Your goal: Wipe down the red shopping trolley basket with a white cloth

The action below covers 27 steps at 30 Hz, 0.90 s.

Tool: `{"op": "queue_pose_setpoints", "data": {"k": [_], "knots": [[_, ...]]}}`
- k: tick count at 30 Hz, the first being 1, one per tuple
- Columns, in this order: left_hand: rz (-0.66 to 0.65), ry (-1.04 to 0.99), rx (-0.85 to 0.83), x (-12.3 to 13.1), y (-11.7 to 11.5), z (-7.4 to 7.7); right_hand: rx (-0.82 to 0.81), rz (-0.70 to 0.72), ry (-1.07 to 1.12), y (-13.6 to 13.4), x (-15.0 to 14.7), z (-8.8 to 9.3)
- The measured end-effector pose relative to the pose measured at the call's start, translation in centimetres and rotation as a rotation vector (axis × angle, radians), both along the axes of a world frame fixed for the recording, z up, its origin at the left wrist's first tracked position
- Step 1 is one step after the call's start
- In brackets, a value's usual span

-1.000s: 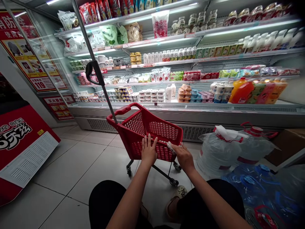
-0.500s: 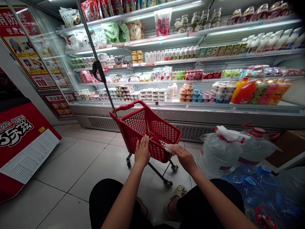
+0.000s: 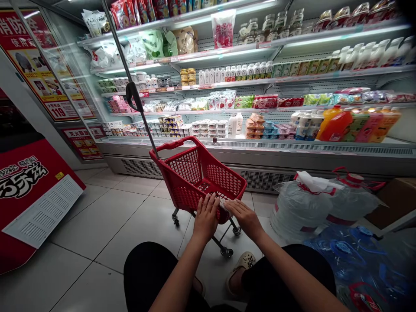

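A small red plastic shopping cart (image 3: pixel 195 173) on wheels stands on the tiled floor in front of me, its long metal handle (image 3: pixel 134 97) rising up to the left. My left hand (image 3: pixel 206 216) lies flat with fingers spread against the near wall of the basket. My right hand (image 3: pixel 243 216) presses a white cloth (image 3: pixel 224 203) against the same wall, just right of the left hand; most of the cloth is hidden under the fingers. My knees in black trousers show at the bottom.
An open refrigerated shelf (image 3: pixel 260 149) full of dairy and drinks runs behind the cart. Large water bottles (image 3: pixel 299 208) in plastic wrap sit on the floor at right. A red cabinet (image 3: pixel 29 195) stands at left. Grey floor tiles lie between.
The cart has turned and tilted a little. Both hands moved down its near wall, the left one shifting right, closer to the right hand and the cloth.
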<state>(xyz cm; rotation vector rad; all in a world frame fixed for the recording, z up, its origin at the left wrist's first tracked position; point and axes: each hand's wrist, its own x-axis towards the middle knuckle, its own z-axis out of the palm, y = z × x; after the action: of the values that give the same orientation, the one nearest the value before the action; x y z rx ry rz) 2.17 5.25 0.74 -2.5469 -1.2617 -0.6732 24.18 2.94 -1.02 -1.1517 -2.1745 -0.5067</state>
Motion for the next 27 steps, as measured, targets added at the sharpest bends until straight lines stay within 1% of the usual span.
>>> {"op": "queue_pose_setpoints", "data": {"k": [2, 5, 8, 10, 12, 15, 17, 18, 20, 22, 25, 27], "knots": [[-0.018, -0.005, -0.009, -1.2, 0.0, 0.4, -0.001, 0.020, -0.015, 0.9, 1.8, 0.1], [-0.004, -0.016, -0.029, -2.2, -0.3, 0.7, 0.000, -0.012, 0.003, 2.6, 4.0, 0.2], [0.027, -0.036, -0.040, -2.1, -0.5, 0.8, -0.014, -0.057, 0.024, 3.8, 4.4, 0.1], [0.050, -0.061, -0.045, -1.7, -0.4, 0.7, -0.016, -0.086, 0.049, 4.0, 3.2, -0.2], [0.084, -0.087, -0.047, -1.4, -0.1, 0.5, -0.008, -0.098, 0.079, 3.6, 1.2, -0.5], [0.130, -0.095, -0.039, -1.3, 0.3, 0.2, -0.007, -0.037, 0.080, 2.8, -2.2, -0.8], [0.159, -0.086, -0.024, -1.6, 0.4, 0.0, -0.013, 0.025, 0.062, 2.7, -3.5, -0.7], [0.178, -0.082, -0.014, -1.7, 0.4, 0.0, -0.016, 0.060, 0.051, 2.8, -3.7, -0.5], [0.218, -0.079, 0.001, -1.9, 0.3, 0.0, -0.026, 0.129, 0.023, 3.6, -3.2, -0.1], [0.242, -0.072, 0.006, -1.9, 0.1, 0.1, -0.037, 0.152, 0.004, 4.9, -1.5, 0.4], [0.242, -0.054, 0.007, -1.7, 0.1, 0.2, -0.054, 0.086, 0.000, 7.0, 1.5, 0.9], [0.236, -0.048, 0.009, -1.3, 0.2, 0.1, -0.068, 0.050, -0.003, 8.0, 2.9, 0.9]]}}
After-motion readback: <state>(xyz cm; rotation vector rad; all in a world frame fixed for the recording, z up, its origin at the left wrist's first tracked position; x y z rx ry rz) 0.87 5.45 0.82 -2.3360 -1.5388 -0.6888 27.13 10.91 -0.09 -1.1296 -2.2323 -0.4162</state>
